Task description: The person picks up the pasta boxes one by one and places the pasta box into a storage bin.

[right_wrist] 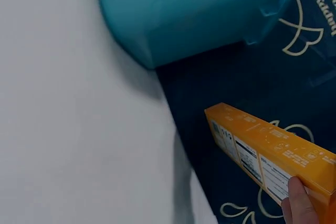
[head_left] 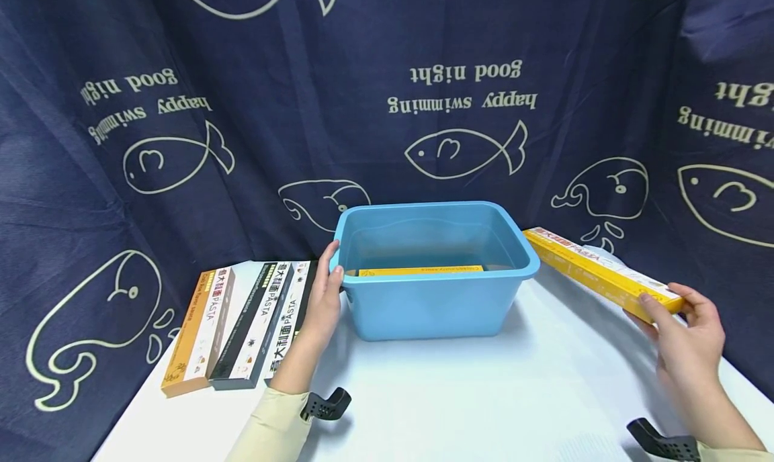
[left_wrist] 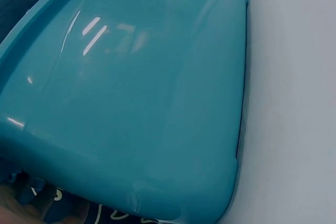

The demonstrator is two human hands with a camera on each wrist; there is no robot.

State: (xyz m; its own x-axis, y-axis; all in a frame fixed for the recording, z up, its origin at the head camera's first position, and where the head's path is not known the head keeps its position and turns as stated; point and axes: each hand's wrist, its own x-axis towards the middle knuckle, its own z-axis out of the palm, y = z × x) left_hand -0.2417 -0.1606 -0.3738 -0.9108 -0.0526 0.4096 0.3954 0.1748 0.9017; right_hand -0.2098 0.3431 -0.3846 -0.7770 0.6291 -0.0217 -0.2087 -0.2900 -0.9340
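A blue plastic bin (head_left: 432, 307) stands on the white table, with a yellow box (head_left: 423, 270) lying inside it. My left hand (head_left: 323, 301) holds the bin's left rim, thumb on the near side; the left wrist view shows the bin's wall (left_wrist: 142, 93) close up. To the right of the bin, my right hand (head_left: 686, 331) grips the near end of a long yellow pasta box (head_left: 598, 270). That box is raised over the table, its far end near the bin's right rim. In the right wrist view, fingers (right_wrist: 300, 203) press on the box's printed side (right_wrist: 262, 150).
Left of the bin, an orange pasta box (head_left: 196, 331), a black and white one (head_left: 254, 328) and another dark one (head_left: 290, 317) lie side by side. A navy curtain (head_left: 363, 133) with fish drawings hangs right behind the white table (head_left: 453, 395).
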